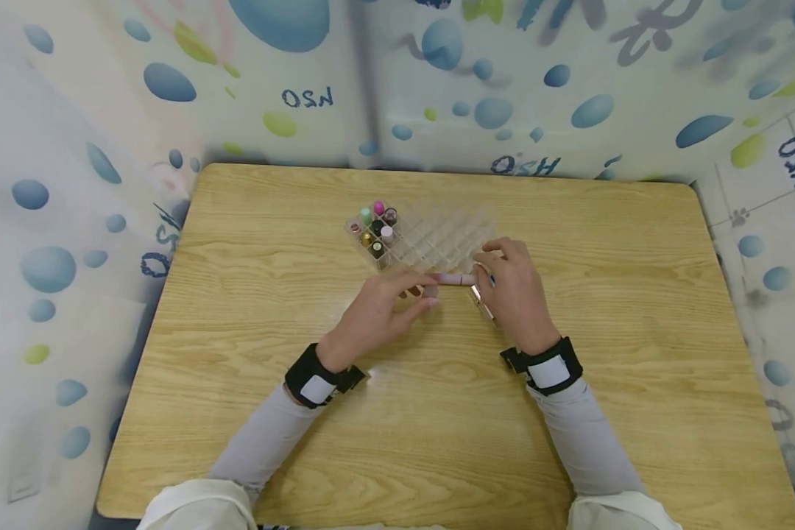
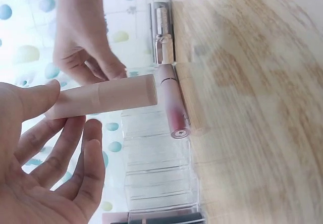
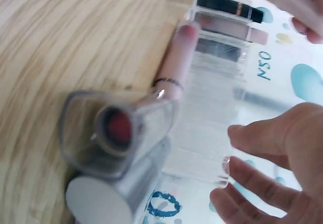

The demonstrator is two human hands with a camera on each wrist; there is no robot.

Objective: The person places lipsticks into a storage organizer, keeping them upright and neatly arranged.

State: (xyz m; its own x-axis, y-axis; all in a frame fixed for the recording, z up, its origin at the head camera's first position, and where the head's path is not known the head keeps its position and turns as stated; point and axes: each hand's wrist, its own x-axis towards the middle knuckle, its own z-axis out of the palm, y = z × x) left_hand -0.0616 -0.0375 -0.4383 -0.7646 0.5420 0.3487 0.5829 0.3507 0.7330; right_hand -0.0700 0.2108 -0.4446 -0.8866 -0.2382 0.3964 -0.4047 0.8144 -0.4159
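Observation:
My left hand [image 1: 374,313] pinches a pale pink lipstick tube [image 2: 111,97] between thumb and fingers, just in front of a clear divided organizer [image 1: 447,239]. Beyond the tube, a pink lip gloss tube [image 2: 173,103] lies along the organizer's front side. My right hand [image 1: 515,294] is by the organizer's right front corner. In the right wrist view its thumb and fingers [image 3: 262,133] are spread apart with nothing between them. Near that hand lie a clear-cased lipstick with a red centre [image 3: 118,128] and a silvery tube with a pale round end [image 3: 98,201].
Several cosmetic bottles and tubes, among them a magenta-capped one [image 1: 379,207] and a gold-capped one [image 1: 366,239], stand in the organizer's left cells. The wooden table [image 1: 238,294] meets patterned walls [image 1: 371,88] at its back and sides.

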